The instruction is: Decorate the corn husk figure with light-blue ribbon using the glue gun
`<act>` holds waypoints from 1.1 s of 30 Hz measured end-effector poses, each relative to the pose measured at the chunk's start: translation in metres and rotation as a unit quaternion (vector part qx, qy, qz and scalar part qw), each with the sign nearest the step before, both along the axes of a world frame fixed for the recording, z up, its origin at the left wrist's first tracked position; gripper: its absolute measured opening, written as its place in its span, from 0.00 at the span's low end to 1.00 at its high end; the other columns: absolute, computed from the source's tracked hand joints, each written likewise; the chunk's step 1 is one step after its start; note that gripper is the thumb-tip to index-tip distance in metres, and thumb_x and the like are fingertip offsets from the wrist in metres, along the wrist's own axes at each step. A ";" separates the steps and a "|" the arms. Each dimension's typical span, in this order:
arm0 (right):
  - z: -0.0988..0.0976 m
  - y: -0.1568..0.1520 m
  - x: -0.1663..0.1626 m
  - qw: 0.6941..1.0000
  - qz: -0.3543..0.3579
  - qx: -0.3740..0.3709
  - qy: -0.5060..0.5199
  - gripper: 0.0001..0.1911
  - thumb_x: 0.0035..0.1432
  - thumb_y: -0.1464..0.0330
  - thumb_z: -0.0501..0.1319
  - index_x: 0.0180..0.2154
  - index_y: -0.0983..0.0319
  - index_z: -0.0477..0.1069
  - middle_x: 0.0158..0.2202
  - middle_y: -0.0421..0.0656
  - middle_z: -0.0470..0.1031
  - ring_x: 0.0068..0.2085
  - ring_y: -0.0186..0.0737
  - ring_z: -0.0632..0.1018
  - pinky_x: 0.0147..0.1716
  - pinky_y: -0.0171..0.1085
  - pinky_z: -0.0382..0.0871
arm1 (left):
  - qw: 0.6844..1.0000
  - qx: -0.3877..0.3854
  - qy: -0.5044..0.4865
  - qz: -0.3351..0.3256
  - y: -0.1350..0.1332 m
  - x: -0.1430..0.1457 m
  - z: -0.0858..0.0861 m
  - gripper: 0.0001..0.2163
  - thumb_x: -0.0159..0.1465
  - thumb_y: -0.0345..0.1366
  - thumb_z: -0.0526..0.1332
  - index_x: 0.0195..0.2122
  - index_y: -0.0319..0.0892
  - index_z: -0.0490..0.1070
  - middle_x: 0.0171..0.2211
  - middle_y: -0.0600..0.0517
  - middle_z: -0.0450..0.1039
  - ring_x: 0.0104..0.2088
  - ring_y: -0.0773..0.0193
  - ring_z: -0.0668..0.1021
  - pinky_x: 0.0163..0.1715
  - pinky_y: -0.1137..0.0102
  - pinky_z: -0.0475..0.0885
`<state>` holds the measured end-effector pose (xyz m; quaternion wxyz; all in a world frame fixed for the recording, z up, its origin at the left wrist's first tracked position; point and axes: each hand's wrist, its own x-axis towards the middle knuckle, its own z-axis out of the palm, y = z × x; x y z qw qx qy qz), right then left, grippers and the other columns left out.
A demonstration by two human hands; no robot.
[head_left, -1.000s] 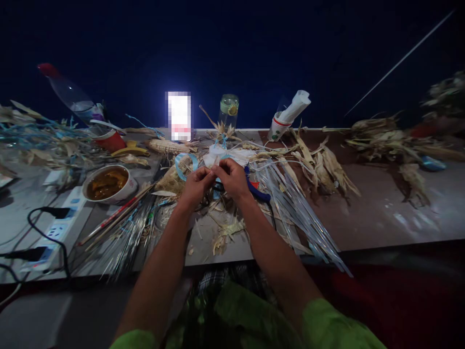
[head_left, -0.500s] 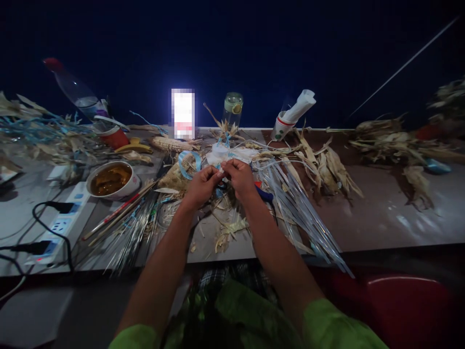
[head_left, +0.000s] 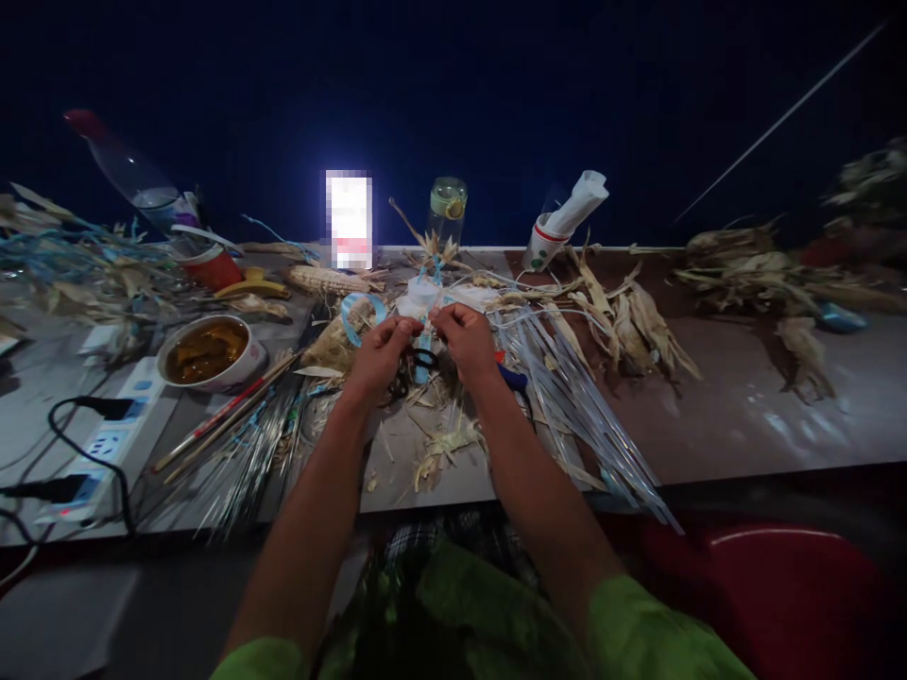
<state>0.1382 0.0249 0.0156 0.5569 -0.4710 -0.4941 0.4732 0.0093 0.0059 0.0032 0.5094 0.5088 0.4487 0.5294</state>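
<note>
My left hand [head_left: 383, 351] is closed, its thumb and finger pinched together. Facing it across a small gap, my right hand [head_left: 462, 340] is also pinched. Whatever lies between the fingertips is too small to make out. Below and between the hands are black loop handles [head_left: 425, 359], probably of scissors, among dry scraps. A pale blue ring of ribbon or tape [head_left: 356, 335] lies just beyond my left hand. Behind the hands sits a white roll [head_left: 422, 292], with a small tied husk bundle [head_left: 437, 247] standing by it.
On the left are a bowl of brown liquid [head_left: 213, 354], a power strip [head_left: 113, 439], thin wires [head_left: 255, 453] and a corn cob [head_left: 330, 280]. Clear rods [head_left: 588, 406] and dry corn husks [head_left: 638, 326] lie right. A glass jar [head_left: 448, 208] and paper cup [head_left: 544, 244] stand behind.
My hands have drawn apart from fingertips nearly touching, opening a small gap. The black handles show more between them. The whole view has shifted slightly.
</note>
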 end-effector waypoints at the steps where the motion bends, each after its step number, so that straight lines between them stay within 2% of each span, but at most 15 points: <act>1: 0.000 0.000 0.000 1.000 0.013 0.001 -0.012 0.14 0.47 0.59 0.60 0.20 0.62 0.64 0.17 0.34 0.60 0.22 0.28 0.59 0.24 0.32 0.55 | 1.000 -0.004 -0.007 0.001 0.001 -0.001 0.000 0.14 0.56 0.48 0.60 0.31 0.41 0.70 0.27 0.54 0.69 0.21 0.73 0.66 0.20 0.75 0.61; 6: -0.002 0.000 -0.001 0.997 0.038 0.015 -0.060 0.12 0.48 0.60 0.60 0.22 0.62 0.66 0.18 0.34 0.61 0.23 0.29 0.60 0.26 0.32 0.56 | 0.998 -0.028 -0.052 0.006 0.004 -0.003 -0.002 0.13 0.54 0.46 0.63 0.26 0.39 0.68 0.22 0.56 0.65 0.20 0.74 0.65 0.20 0.76 0.60; 11: -0.004 0.001 0.000 0.998 0.018 0.013 -0.056 0.14 0.49 0.58 0.59 0.21 0.62 0.65 0.18 0.34 0.60 0.23 0.29 0.59 0.26 0.32 0.55 | 0.995 -0.041 -0.056 0.066 0.004 -0.005 0.004 0.11 0.55 0.43 0.61 0.31 0.40 0.68 0.18 0.57 0.65 0.17 0.74 0.64 0.18 0.76 0.58; 13: -0.005 0.002 0.000 0.998 0.004 0.023 -0.057 0.14 0.50 0.59 0.59 0.21 0.62 0.64 0.19 0.34 0.60 0.23 0.29 0.60 0.26 0.32 0.56 | 0.995 -0.014 -0.037 0.097 0.003 -0.006 0.006 0.10 0.57 0.42 0.59 0.35 0.41 0.69 0.18 0.57 0.66 0.18 0.73 0.67 0.20 0.76 0.61; 16: -0.005 0.003 0.001 0.998 -0.030 0.036 -0.049 0.15 0.50 0.59 0.59 0.21 0.62 0.63 0.18 0.34 0.59 0.23 0.28 0.59 0.26 0.32 0.56 | 0.991 0.043 0.004 0.124 0.003 -0.007 0.007 0.11 0.60 0.42 0.57 0.38 0.41 0.70 0.19 0.56 0.69 0.24 0.70 0.73 0.32 0.73 0.68; 19: -0.005 0.005 0.002 0.996 -0.063 0.048 -0.040 0.15 0.51 0.59 0.58 0.21 0.62 0.63 0.18 0.34 0.59 0.23 0.28 0.60 0.26 0.31 0.56 | 0.987 0.085 0.027 0.133 0.004 -0.005 0.005 0.13 0.60 0.43 0.56 0.39 0.40 0.70 0.28 0.52 0.75 0.34 0.66 0.77 0.40 0.69 0.69; 21: -0.005 0.005 0.003 0.995 -0.077 0.053 -0.039 0.15 0.51 0.58 0.58 0.22 0.62 0.63 0.19 0.34 0.60 0.23 0.28 0.60 0.25 0.31 0.56 | 0.985 0.100 0.033 0.137 0.004 -0.004 0.003 0.14 0.60 0.43 0.57 0.44 0.42 0.69 0.38 0.49 0.75 0.39 0.65 0.77 0.41 0.68 0.69; 22: -0.005 0.005 0.003 0.994 -0.081 0.056 -0.039 0.15 0.51 0.58 0.58 0.22 0.62 0.62 0.19 0.34 0.59 0.23 0.28 0.60 0.25 0.31 0.56 | 0.984 0.104 0.041 0.141 0.004 -0.003 0.002 0.15 0.60 0.43 0.57 0.46 0.42 0.68 0.40 0.48 0.75 0.39 0.64 0.77 0.42 0.68 0.70; 26: -0.003 0.004 0.002 0.993 -0.090 0.071 -0.038 0.15 0.52 0.59 0.57 0.22 0.62 0.61 0.18 0.33 0.57 0.22 0.27 0.58 0.25 0.31 0.55 | 0.969 0.120 0.090 0.195 0.006 -0.005 -0.004 0.15 0.62 0.42 0.54 0.46 0.40 0.68 0.31 0.50 0.76 0.36 0.64 0.78 0.43 0.67 0.70; 30: -0.003 0.003 0.002 0.992 -0.097 0.079 -0.032 0.15 0.52 0.59 0.57 0.22 0.62 0.61 0.18 0.33 0.57 0.22 0.27 0.58 0.24 0.31 0.54 | 0.957 0.134 0.030 0.254 0.010 -0.008 -0.006 0.16 0.61 0.42 0.55 0.48 0.42 0.65 0.41 0.48 0.74 0.31 0.66 0.78 0.36 0.68 0.73; 33: -0.002 0.003 0.000 0.993 -0.092 0.074 -0.027 0.15 0.52 0.59 0.57 0.22 0.62 0.61 0.19 0.33 0.58 0.22 0.28 0.58 0.24 0.31 0.54 | 0.959 0.129 0.032 0.252 0.012 -0.008 -0.004 0.14 0.62 0.42 0.53 0.45 0.40 0.66 0.36 0.48 0.75 0.32 0.66 0.78 0.38 0.68 0.73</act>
